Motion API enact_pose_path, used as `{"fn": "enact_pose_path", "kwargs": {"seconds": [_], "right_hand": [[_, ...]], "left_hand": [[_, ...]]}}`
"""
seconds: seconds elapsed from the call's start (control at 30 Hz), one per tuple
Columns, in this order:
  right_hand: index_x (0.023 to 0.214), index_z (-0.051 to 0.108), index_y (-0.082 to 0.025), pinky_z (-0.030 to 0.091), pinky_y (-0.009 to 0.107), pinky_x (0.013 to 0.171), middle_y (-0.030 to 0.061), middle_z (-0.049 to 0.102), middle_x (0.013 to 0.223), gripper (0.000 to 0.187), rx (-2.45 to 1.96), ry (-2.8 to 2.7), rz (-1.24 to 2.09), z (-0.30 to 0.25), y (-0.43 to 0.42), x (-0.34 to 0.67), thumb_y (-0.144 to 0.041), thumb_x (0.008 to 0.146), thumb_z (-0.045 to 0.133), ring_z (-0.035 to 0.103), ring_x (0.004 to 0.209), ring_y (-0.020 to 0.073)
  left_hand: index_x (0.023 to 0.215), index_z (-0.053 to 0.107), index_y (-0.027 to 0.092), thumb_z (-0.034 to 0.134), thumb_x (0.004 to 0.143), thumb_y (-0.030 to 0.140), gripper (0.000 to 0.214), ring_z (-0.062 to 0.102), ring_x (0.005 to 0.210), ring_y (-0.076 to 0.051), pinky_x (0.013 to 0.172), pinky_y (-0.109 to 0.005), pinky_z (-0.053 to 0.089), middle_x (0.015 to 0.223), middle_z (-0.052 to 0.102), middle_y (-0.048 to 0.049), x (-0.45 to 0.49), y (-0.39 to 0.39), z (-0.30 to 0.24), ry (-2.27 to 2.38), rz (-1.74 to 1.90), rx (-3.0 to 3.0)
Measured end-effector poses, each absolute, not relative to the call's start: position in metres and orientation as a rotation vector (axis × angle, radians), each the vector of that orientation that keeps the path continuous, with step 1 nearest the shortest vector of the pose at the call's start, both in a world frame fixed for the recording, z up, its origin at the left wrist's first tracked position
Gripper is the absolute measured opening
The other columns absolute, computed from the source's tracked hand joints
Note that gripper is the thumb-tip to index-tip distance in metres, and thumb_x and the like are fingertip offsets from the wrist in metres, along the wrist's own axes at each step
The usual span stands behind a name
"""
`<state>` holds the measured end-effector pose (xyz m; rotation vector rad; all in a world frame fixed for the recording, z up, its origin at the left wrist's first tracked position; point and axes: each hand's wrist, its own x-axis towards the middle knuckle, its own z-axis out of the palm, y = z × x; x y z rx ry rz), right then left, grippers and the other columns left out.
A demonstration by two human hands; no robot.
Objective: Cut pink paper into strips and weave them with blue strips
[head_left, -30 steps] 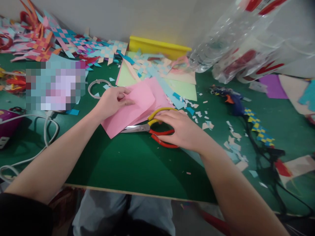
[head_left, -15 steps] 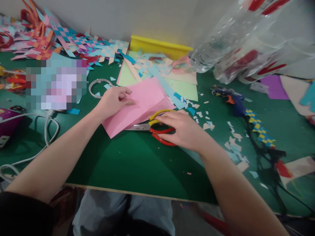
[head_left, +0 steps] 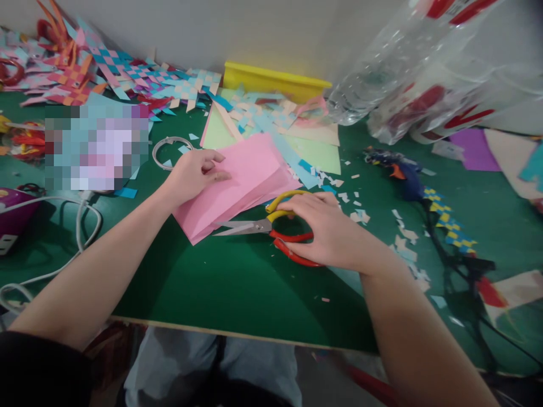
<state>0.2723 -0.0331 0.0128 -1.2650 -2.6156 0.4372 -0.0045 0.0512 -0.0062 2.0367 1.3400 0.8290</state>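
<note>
A folded sheet of pink paper lies on the green table in front of me. My left hand holds it down at its left side, fingers bent and pressed on the paper. In my right hand is a pair of scissors with one yellow and one red handle loop. Its blades are parted a little and point left, just off the near edge of the pink paper. The lower right edge of the sheet shows separate layers.
Woven paper strips are heaped at the back left, before a yellow tray. Paper scraps lie to the right. Plastic-wrapped cups stand back right. A white cable runs along the left; a tape roll sits near my left hand.
My right hand has drawn the scissors back toward me and to the right, out from under the paper's edge, and the blades now show. My left hand has barely shifted.
</note>
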Motion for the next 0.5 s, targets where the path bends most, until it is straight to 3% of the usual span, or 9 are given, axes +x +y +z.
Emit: {"fn": "enact_pose_path", "kwargs": {"seconds": [0.17, 0.3, 0.4, 0.5], "right_hand": [[0.111, 0.055, -0.026, 0.039, 0.048, 0.098, 0.0086, 0.063, 0.121, 0.039, -1.31, -2.583, 0.497, 0.014, -0.033, 0.291, -0.038, 0.075, 0.066, 0.056, 0.118, 0.0317], [0.112, 0.056, -0.024, 0.044, 0.047, 0.092, 0.0102, 0.065, 0.114, 0.044, -1.452, -2.409, 0.474, 0.013, -0.027, 0.31, -0.042, 0.073, 0.066, 0.06, 0.104, 0.0306], [0.111, 0.056, -0.021, 0.045, 0.05, 0.09, 0.0141, 0.065, 0.113, 0.048, -1.679, -2.127, 0.263, 0.008, -0.018, 0.317, -0.043, 0.069, 0.068, 0.062, 0.095, 0.031], [0.109, 0.056, -0.018, 0.044, 0.052, 0.092, 0.0176, 0.065, 0.111, 0.053, -1.983, -1.809, 0.09, 0.002, -0.01, 0.322, -0.044, 0.065, 0.07, 0.061, 0.101, 0.035]], "left_hand": [[0.086, 0.065, 0.02, 0.07, 0.075, 0.034, 0.019, 0.033, 0.054, -0.012, 0.077, -0.03, 0.043, 0.05, 0.023, 0.0104, -0.005, 0.05, -0.005, 1.35, 0.84, 2.005], [0.088, 0.065, 0.019, 0.069, 0.077, 0.035, 0.02, 0.034, 0.054, -0.012, 0.08, -0.031, 0.044, 0.049, 0.026, 0.0102, -0.007, 0.05, -0.005, 1.356, 0.84, 2.004], [0.092, 0.066, 0.018, 0.064, 0.082, 0.034, 0.019, 0.045, 0.059, -0.013, 0.08, -0.031, 0.045, 0.05, 0.044, 0.0068, -0.007, 0.05, -0.004, 1.376, 0.816, 2.003], [0.095, 0.067, 0.017, 0.061, 0.085, 0.033, 0.02, 0.058, 0.072, -0.016, 0.081, -0.03, 0.045, 0.064, 0.064, -0.0002, -0.007, 0.049, -0.002, 1.387, 0.796, 2.021]]}}
